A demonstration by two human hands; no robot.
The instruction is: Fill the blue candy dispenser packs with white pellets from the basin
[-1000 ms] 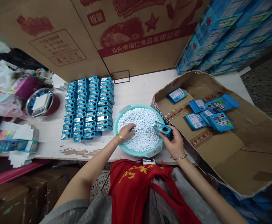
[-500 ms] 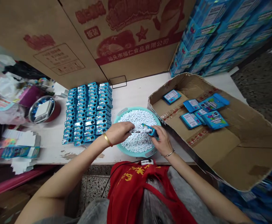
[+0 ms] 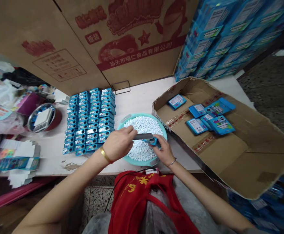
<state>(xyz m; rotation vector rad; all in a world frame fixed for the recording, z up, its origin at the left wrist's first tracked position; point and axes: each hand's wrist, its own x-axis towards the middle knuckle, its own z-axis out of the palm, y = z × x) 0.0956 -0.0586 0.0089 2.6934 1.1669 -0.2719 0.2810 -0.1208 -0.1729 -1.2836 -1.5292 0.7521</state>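
My left hand [image 3: 121, 144], with a gold bracelet at the wrist, is closed around a grey metal scoop [image 3: 143, 136]. The scoop is tipped, its far end over a small blue candy box [image 3: 153, 141]. That box is gripped between the thumb and fingers of my right hand [image 3: 164, 151]; its opening is mostly hidden. Both hands are above a turquoise basin [image 3: 165, 130] full of small white candies [image 3: 140, 152]. To the left of the basin, blue candy boxes [image 3: 90, 125] with round holes stand in several tight rows.
A cut-down cardboard box [image 3: 229, 159] on the right holds several blue packs [image 3: 221, 125]. Large cartons [image 3: 83, 29] rise behind the table [image 3: 137, 100]. Stacked blue packages [image 3: 212, 45] stand at the back right. A metal bowl [image 3: 56, 118] and cards [image 3: 20, 149] are at left.
My left hand has raised and tipped the scoop, which held white candies before, over the blue box. My right hand has shifted slightly left and down with the box.
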